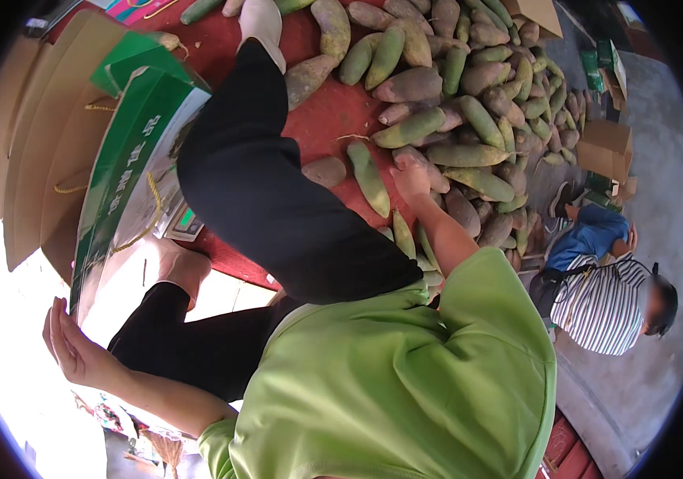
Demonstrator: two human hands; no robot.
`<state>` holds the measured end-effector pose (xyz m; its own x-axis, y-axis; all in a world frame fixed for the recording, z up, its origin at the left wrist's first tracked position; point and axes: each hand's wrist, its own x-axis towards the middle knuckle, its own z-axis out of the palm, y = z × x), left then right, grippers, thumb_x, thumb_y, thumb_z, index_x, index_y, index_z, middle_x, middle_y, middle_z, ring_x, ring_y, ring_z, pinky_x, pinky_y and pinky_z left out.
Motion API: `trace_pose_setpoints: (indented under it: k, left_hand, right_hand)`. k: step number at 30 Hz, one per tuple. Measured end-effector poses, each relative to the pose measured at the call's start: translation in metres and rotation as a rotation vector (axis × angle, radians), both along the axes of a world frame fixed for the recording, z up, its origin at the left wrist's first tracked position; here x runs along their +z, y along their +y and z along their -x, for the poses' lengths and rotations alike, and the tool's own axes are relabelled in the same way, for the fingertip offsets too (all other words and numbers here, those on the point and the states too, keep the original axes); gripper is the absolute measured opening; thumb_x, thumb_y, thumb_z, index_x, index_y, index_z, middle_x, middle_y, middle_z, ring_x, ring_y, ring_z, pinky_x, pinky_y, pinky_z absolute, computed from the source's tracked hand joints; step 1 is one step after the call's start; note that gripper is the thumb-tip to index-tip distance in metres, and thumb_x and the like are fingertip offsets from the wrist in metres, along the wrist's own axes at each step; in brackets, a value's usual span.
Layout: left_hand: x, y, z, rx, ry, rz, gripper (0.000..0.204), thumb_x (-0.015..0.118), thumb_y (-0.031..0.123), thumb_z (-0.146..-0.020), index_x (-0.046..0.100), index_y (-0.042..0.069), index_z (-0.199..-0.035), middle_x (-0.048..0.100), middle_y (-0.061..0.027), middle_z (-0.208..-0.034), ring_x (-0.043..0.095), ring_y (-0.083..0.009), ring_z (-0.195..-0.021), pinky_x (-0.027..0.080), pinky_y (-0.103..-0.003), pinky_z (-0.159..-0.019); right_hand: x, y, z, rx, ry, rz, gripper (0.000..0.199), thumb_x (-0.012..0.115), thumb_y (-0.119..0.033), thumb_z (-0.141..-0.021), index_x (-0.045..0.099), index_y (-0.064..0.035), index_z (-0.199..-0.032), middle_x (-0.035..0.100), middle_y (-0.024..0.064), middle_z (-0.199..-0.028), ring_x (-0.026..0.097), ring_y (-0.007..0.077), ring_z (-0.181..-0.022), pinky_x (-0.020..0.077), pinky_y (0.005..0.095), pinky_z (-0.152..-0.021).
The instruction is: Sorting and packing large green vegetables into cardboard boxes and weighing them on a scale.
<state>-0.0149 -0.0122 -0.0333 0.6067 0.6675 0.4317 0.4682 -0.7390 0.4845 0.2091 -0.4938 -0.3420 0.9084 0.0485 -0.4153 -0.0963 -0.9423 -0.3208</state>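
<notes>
My right hand (pixel 411 177) reaches into a heap of long green radishes (pixel 477 124), its fingers curled on a brownish radish (pixel 435 177) at the near left edge of the heap. The hand partly hides that radish. A separate green radish (pixel 368 177) lies just left of this hand on the red cloth (pixel 309 128). Far to the left, my left hand (pixel 74 351) is held up, fingers stretched out and nothing in them. It is close to the lower end of a green and white carton (pixel 130 160) with a yellow cord handle.
Brown cardboard cartons (pixel 46 136) stand at the left. A small scale with a lit display (pixel 186 219) is partly hidden behind my bent leg (pixel 277 191). At the right, another person in a striped top (pixel 597 307) is near a brown box (pixel 605 150).
</notes>
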Motion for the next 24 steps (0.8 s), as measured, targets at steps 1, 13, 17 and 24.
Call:
trace_pose_setpoints:
  k: [1,13,17,24]
  left_hand:
    - [-0.001,-0.001,-0.003,0.069,-0.012,0.022,0.018,0.053,0.001,-0.095,0.068,-0.003,-0.103,0.065,-0.0111,-0.102,0.064,-0.0194,-0.094,0.053,-0.029,-0.083]
    - [-0.010,0.004,-0.017,0.111,-0.041,-0.053,0.019,0.054,0.006,-0.096,0.068,-0.006,-0.101,0.066,-0.0135,-0.100,0.066,-0.0201,-0.091,0.056,-0.031,-0.082]
    - [-0.009,0.002,-0.022,0.085,-0.017,-0.083,0.019,0.054,0.006,-0.096,0.068,-0.007,-0.101,0.067,-0.0139,-0.099,0.066,-0.0206,-0.090,0.056,-0.030,-0.081]
    - [-0.010,0.005,-0.022,0.034,0.006,-0.097,0.020,0.054,0.006,-0.096,0.067,-0.008,-0.102,0.067,-0.0151,-0.099,0.066,-0.0210,-0.090,0.056,-0.031,-0.080]
  right_hand:
    - [-0.001,0.005,0.002,0.045,-0.072,-0.089,0.030,0.069,-0.017,-0.078,0.061,-0.0058,-0.105,0.066,0.0129,-0.096,0.063,0.0304,-0.091,0.0505,0.0403,-0.080]
    - [0.016,0.095,0.018,0.604,0.009,-0.082,0.062,0.075,-0.021,-0.075,0.048,-0.0132,-0.130,0.049,0.0099,-0.130,0.045,0.0302,-0.122,0.0393,0.0422,-0.098]
    - [0.007,0.119,0.008,0.782,0.066,0.056,0.073,0.076,-0.024,-0.072,0.043,-0.0143,-0.136,0.047,0.0068,-0.134,0.044,0.0268,-0.123,0.0379,0.0453,-0.097]
    - [0.003,0.137,0.006,0.778,0.294,0.210,0.076,0.079,-0.029,-0.065,0.047,-0.0120,-0.132,0.053,0.0098,-0.126,0.047,0.0259,-0.119,0.0389,0.0441,-0.096]
